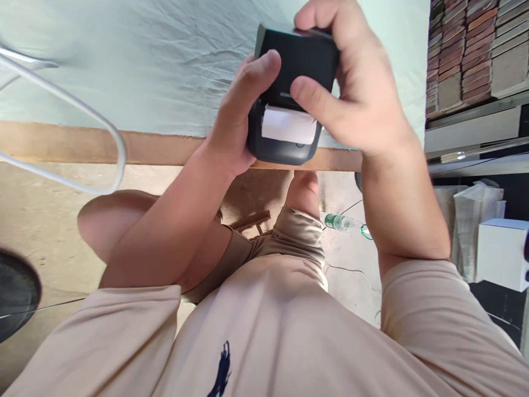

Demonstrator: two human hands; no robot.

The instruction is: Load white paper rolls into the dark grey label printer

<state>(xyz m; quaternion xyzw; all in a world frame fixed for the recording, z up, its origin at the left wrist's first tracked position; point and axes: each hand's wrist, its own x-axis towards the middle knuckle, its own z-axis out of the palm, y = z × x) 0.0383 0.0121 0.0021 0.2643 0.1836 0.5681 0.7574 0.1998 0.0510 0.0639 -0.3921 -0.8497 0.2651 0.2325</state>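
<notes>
A small black label printer (303, 63) is held between both my hands above the table's near edge. White paper (289, 124) shows at its slot on the end towards me. My left hand (243, 105) grips the printer's left side, its thumb lying on the top face. From the right, my right hand (351, 77) wraps round it, thumb on the top near the small lettering and fingers at the far right corner. The undersides of the printer and most of my left fingers are hidden.
A pale green cloth (165, 66) covers the table with its wooden edge (165, 148). A white cable (111, 132) loops over the left edge. Brick-like stacks (467, 60), a white box (502, 253) and a plastic bottle (341, 222) are at right; a dark round object (16, 295) is at left.
</notes>
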